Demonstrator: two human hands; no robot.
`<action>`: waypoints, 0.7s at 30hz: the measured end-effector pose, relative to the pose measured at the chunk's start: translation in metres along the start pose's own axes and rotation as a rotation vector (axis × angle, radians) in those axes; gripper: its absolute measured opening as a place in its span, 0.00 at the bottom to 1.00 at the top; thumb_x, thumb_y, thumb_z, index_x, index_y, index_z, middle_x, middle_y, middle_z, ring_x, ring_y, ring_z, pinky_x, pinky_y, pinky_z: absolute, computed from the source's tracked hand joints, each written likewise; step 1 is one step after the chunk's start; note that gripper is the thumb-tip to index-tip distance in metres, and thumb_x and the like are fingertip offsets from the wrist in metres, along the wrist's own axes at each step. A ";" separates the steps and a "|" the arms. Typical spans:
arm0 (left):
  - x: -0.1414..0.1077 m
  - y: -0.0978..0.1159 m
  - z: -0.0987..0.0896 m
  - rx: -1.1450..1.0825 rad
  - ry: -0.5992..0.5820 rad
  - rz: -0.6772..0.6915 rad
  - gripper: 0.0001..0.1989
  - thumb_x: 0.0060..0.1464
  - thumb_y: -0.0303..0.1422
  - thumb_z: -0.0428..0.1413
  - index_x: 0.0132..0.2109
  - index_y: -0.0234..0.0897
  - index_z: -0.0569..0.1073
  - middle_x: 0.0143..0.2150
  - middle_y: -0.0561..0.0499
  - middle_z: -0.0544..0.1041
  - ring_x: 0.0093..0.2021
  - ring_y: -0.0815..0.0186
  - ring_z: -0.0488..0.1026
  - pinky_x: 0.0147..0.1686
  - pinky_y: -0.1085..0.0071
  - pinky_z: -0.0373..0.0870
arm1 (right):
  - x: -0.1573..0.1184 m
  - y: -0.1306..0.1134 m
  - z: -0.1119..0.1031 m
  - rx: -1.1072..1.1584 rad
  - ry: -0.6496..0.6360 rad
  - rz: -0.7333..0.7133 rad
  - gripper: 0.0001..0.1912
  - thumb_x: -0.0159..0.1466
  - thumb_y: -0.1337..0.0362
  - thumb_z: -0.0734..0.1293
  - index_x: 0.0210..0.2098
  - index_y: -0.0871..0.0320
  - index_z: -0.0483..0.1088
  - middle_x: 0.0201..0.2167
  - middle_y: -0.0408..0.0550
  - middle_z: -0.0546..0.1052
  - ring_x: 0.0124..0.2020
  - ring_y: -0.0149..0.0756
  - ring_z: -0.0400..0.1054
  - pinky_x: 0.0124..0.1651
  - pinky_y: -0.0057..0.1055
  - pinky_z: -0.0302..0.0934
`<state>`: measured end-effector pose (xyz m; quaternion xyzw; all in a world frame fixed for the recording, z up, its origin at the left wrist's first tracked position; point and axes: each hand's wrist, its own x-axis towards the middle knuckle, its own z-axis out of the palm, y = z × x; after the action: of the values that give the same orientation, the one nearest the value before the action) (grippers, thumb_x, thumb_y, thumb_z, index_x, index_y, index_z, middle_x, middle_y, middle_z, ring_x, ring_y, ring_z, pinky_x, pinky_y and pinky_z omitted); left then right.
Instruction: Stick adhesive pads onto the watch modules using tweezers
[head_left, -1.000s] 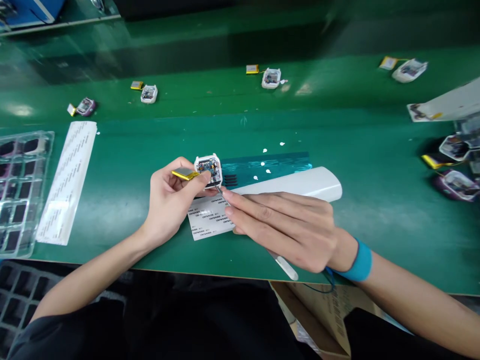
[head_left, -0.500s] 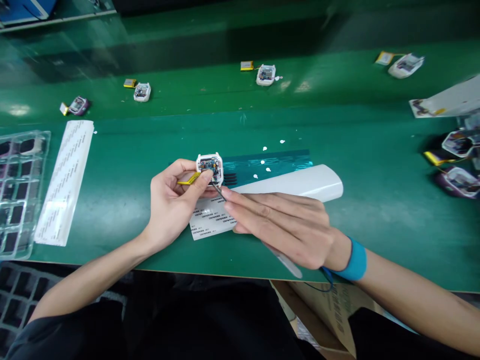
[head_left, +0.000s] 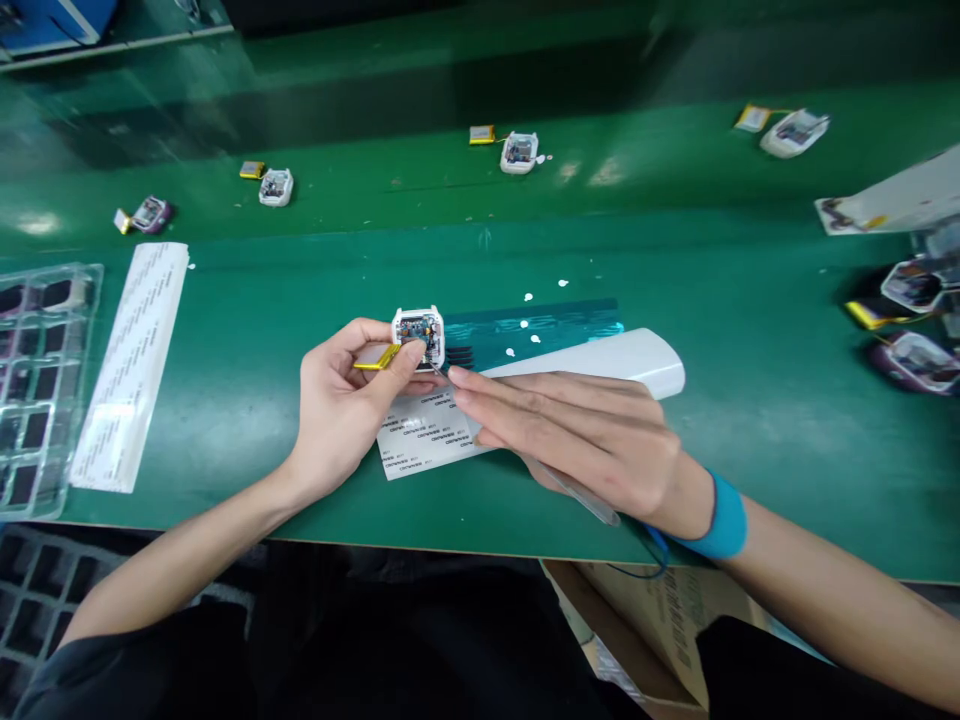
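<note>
The white watch case [head_left: 418,338] is held in the left hand [head_left: 335,410], over the middle of the green table [head_left: 787,440], with its tiny parts facing up. It is pinched by the thumb and fingers, and the thumb is laid over its near side. The yellow and grey battery [head_left: 375,357] is kept beside that thumb, on the left of the case. A thin pointed tool [head_left: 589,497] is gripped in the right hand [head_left: 581,430], and its tip is brought to the near right corner of the case.

Since a moment ago, the battery has been tipped so that more of its grey face is shown, and the tool's back end has been swung a bit to the right. This likely means that careful work is being done at one small spot.

The tool's middle is hidden by the right hand, and its tip is too small to be seen well. The plastic tray [head_left: 96,300] is cut off on the left.
</note>
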<state>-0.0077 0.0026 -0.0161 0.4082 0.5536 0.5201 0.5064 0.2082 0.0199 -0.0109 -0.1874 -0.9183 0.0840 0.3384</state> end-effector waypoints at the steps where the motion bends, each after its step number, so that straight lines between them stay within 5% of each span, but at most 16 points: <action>1: -0.001 0.000 0.000 -0.005 -0.008 -0.003 0.10 0.53 0.34 0.69 0.38 0.36 0.77 0.33 0.54 0.83 0.27 0.70 0.81 0.33 0.73 0.83 | 0.000 0.000 -0.001 0.000 -0.002 0.002 0.15 0.70 0.75 0.68 0.56 0.67 0.72 0.55 0.62 0.78 0.53 0.41 0.78 0.54 0.37 0.79; 6: 0.023 -0.001 -0.011 0.137 -0.060 0.054 0.16 0.50 0.32 0.69 0.46 0.36 0.76 0.30 0.53 0.82 0.25 0.66 0.80 0.29 0.70 0.79 | 0.000 0.001 -0.008 -0.019 0.010 0.020 0.16 0.71 0.75 0.67 0.58 0.67 0.71 0.57 0.63 0.77 0.56 0.43 0.77 0.55 0.38 0.78; 9: 0.080 -0.003 -0.028 0.466 0.075 0.305 0.15 0.51 0.32 0.67 0.45 0.36 0.76 0.28 0.53 0.80 0.27 0.64 0.79 0.30 0.68 0.74 | 0.000 0.000 -0.010 -0.026 0.008 -0.007 0.16 0.72 0.75 0.66 0.59 0.67 0.70 0.58 0.64 0.76 0.57 0.43 0.76 0.56 0.40 0.78; 11: 0.126 -0.003 -0.045 0.757 0.226 0.452 0.10 0.52 0.32 0.66 0.41 0.36 0.77 0.33 0.51 0.81 0.36 0.62 0.79 0.42 0.65 0.72 | 0.000 0.002 -0.008 -0.039 0.023 -0.039 0.17 0.71 0.76 0.66 0.59 0.68 0.70 0.57 0.65 0.76 0.57 0.43 0.76 0.55 0.40 0.78; 15: 0.191 0.000 -0.080 1.009 0.284 0.462 0.10 0.57 0.37 0.63 0.39 0.34 0.77 0.36 0.51 0.80 0.51 0.62 0.73 0.54 0.66 0.64 | -0.001 0.009 0.000 -0.093 0.107 -0.092 0.20 0.68 0.78 0.68 0.59 0.69 0.69 0.54 0.63 0.79 0.54 0.43 0.78 0.52 0.39 0.79; 19: 0.201 0.002 -0.103 1.116 0.601 0.409 0.09 0.63 0.38 0.58 0.41 0.35 0.74 0.52 0.43 0.76 0.61 0.50 0.66 0.58 0.55 0.59 | -0.002 0.016 0.007 -0.113 0.162 -0.085 0.25 0.67 0.78 0.70 0.62 0.67 0.68 0.52 0.59 0.80 0.51 0.42 0.80 0.51 0.37 0.80; 21: 0.199 0.001 -0.109 1.123 0.656 0.322 0.11 0.59 0.38 0.62 0.40 0.34 0.72 0.57 0.36 0.73 0.64 0.41 0.63 0.60 0.47 0.58 | -0.002 0.016 0.007 -0.115 0.159 -0.096 0.23 0.67 0.78 0.70 0.61 0.69 0.69 0.52 0.61 0.80 0.51 0.42 0.80 0.50 0.37 0.80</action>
<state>-0.1456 0.1798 -0.0475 0.5082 0.7974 0.3195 -0.0613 0.2098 0.0338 -0.0216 -0.1686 -0.8997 -0.0003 0.4026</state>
